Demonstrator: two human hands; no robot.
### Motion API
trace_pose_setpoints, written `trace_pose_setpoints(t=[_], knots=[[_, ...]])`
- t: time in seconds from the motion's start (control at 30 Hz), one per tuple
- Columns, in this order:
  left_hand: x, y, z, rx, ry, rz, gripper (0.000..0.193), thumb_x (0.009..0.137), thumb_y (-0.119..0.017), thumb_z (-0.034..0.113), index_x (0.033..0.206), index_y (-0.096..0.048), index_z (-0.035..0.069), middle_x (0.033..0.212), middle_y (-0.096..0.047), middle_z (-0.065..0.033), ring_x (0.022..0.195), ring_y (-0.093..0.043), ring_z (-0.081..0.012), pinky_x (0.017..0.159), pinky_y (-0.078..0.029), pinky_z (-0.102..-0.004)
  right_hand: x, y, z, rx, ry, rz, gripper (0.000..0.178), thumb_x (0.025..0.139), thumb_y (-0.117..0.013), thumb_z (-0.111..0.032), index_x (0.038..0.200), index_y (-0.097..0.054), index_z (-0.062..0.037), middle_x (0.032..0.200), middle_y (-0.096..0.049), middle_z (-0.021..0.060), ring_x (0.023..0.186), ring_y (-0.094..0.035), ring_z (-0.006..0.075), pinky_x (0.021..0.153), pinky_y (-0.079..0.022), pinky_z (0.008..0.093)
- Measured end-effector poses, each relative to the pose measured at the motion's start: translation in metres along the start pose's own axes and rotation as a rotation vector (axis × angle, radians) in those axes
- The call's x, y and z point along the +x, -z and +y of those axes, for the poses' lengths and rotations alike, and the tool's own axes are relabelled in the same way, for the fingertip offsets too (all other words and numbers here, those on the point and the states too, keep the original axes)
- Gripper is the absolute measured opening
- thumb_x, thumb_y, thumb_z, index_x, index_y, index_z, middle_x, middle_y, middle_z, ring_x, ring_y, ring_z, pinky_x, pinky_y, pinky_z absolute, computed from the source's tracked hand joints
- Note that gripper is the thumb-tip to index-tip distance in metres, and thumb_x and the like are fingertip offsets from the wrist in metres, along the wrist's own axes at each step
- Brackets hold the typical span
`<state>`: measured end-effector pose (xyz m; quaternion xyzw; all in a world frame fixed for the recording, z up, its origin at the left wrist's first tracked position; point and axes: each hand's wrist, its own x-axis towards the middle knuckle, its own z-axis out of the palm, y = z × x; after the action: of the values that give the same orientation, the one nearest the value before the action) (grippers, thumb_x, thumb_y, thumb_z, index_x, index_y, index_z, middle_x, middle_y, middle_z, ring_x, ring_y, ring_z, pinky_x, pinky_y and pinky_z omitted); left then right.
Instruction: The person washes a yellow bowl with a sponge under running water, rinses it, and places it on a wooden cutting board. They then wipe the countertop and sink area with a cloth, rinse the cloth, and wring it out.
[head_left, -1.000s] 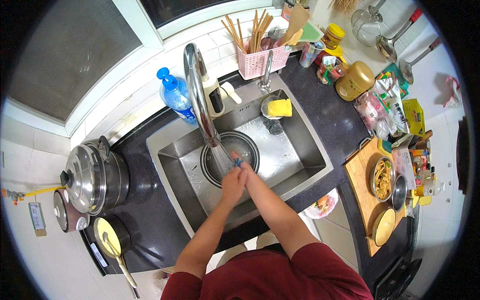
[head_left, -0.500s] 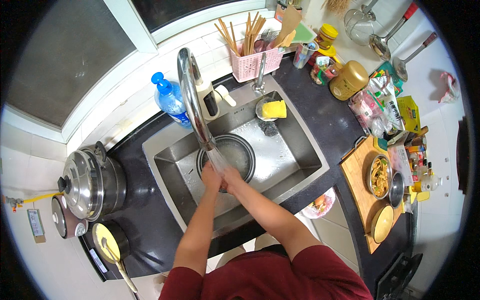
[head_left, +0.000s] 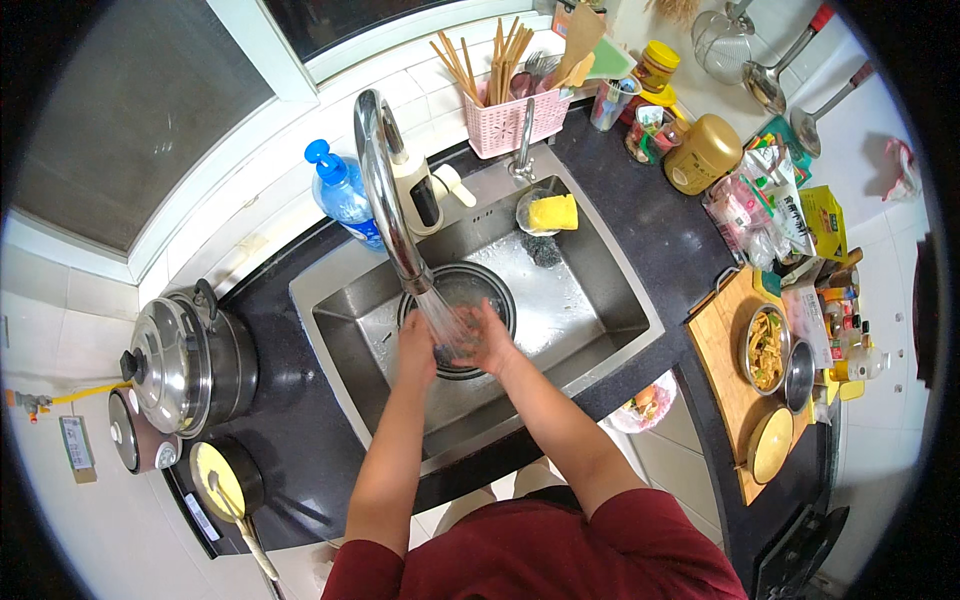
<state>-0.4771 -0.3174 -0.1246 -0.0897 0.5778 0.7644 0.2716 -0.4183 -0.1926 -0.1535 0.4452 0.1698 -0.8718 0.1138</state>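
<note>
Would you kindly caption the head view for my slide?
Both hands, left hand and right hand, under the faucet stream above the sink.

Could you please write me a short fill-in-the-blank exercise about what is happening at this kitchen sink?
1. Both hands, the left hand and the right hand, are held under water running from the ____.
2. The yellow sponge lies at the back of the ____.
3. The pink basket behind the sink holds wooden ____.
4. Under the hands sits a round dark ____.

Missing words: faucet; sink; chopsticks; pot
</note>
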Motion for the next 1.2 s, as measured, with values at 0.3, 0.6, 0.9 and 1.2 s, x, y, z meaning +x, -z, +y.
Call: trace_pose_setpoints(t=[0.3, 0.6, 0.9, 1.2], knots=[[0.010, 0.001, -0.041, 0.991, -0.148, -0.031, 0.036, 0.091, -0.053, 0.032, 0.100, -0.061, -0.001, 0.093, -0.066, -0.0132, 0.088, -0.062, -0.0282, 0.078, -0.046, -0.0400, 0.010, -0.021, 0.040, -0.026, 0.087, -0.039, 0.044, 0.088, -0.054, -0.050, 0.102, -0.060, -0.0082, 0.086, -0.065, 0.0120, 0.080, -0.062, 0.0256, 0.072, -0.050, 0.0431], [-0.004, -0.003, -0.071, 1.063, -0.531, -0.087, 0.038, 0.094, -0.040, 0.023, 0.123, -0.047, 0.000, 0.132, -0.045, -0.0205, 0.123, -0.038, -0.0357, 0.102, -0.028, -0.0414, 0.034, -0.010, 0.023, 0.041, 0.154, 0.230, 0.035, 0.095, -0.044, -0.037, 0.107, -0.054, -0.0053, 0.089, -0.061, 0.0121, 0.077, -0.060, 0.0282, 0.068, -0.049, 0.0453], [0.004, 0.014, -0.015, -0.099, 0.065, 0.069, 0.028, 0.098, -0.044, 0.028, 0.084, -0.057, 0.008, 0.071, -0.056, 0.0008, 0.064, -0.055, -0.0136, 0.064, -0.045, -0.0302, -0.007, 0.019, -0.029, -0.331, 0.313, -0.226, 0.032, 0.085, -0.057, -0.020, 0.110, -0.054, 0.0001, 0.106, -0.061, 0.0151, 0.095, -0.061, 0.0250, 0.085, -0.047, 0.0393], [-0.013, 0.003, 0.000, -0.449, 0.250, -0.055, 0.010, 0.092, -0.052, 0.016, 0.094, -0.056, 0.007, 0.070, -0.052, 0.0022, 0.056, -0.047, -0.0087, 0.060, -0.043, -0.0254, -0.002, -0.040, -0.102, -1.031, 1.011, 0.160, 0.056, 0.079, -0.064, -0.017, 0.127, -0.046, 0.0057, 0.123, -0.055, 0.0210, 0.112, -0.054, 0.0286, 0.094, -0.041, 0.0350]])
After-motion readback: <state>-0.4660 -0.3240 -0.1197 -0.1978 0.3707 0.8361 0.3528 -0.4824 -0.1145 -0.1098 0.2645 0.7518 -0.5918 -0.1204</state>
